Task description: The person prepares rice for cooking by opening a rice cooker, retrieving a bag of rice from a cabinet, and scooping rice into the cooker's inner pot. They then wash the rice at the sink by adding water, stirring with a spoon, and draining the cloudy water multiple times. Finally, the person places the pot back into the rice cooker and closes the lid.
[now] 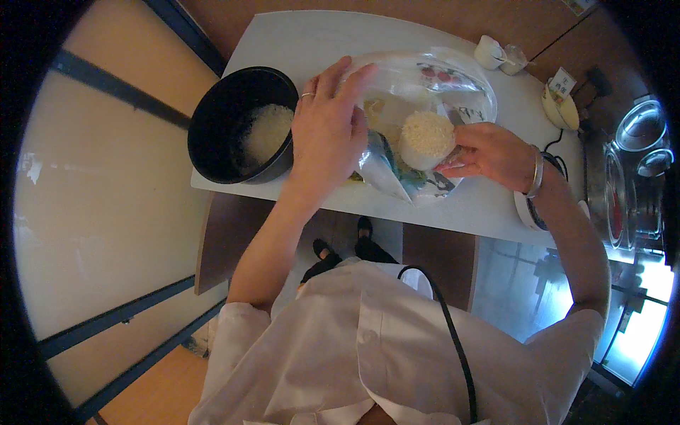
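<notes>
My right hand (481, 151) holds a white cup (417, 156) heaped with rice grains (429, 130) above a plastic rice bag (462, 87). The bag lies on its side with its mouth towards the left, and printed patterns show on its film. At the left edge of that mouth is my left hand (329, 119), its fingers spread along the film and one fingertip seen through it. Left of this hand stands a round black pot (218, 122), with pale rice (271, 130) on its bottom. My left hand hides part of the pot's right rim.
The white counter (297, 37) ends in a front edge near my body. At the back right are a white cup (490, 52) and a cream bowl (560, 109) with a card bearing writing. A cord and a white round appliance (526, 210) sit by my right forearm. Glass-like vessels (640, 127) stand farther right.
</notes>
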The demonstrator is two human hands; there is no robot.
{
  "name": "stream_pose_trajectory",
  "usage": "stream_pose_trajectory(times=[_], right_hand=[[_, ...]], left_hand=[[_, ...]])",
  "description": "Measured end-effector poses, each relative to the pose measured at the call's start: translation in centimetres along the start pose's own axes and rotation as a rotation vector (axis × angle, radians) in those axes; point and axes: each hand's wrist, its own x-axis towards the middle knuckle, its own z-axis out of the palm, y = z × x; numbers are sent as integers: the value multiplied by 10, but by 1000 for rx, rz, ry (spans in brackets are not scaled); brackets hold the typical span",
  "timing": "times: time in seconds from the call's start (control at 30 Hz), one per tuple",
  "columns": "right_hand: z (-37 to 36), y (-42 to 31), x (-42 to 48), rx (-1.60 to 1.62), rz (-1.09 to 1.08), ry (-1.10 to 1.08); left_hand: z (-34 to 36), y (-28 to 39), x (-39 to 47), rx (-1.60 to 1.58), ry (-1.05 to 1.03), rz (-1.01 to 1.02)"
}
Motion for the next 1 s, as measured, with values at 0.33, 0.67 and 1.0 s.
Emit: stream_pose_trajectory(times=[0.33,0.67,1.0], right_hand=[[16,-90,-2,264,155,149],[67,-154,124,128,96,-113],[177,-78,270,-1589,-357,321]], left_hand=[[4,-17,-18,-252,105,9],[-66,-45,-109,-645,192,-400],[-122,-76,-206,-602,263,-715]])
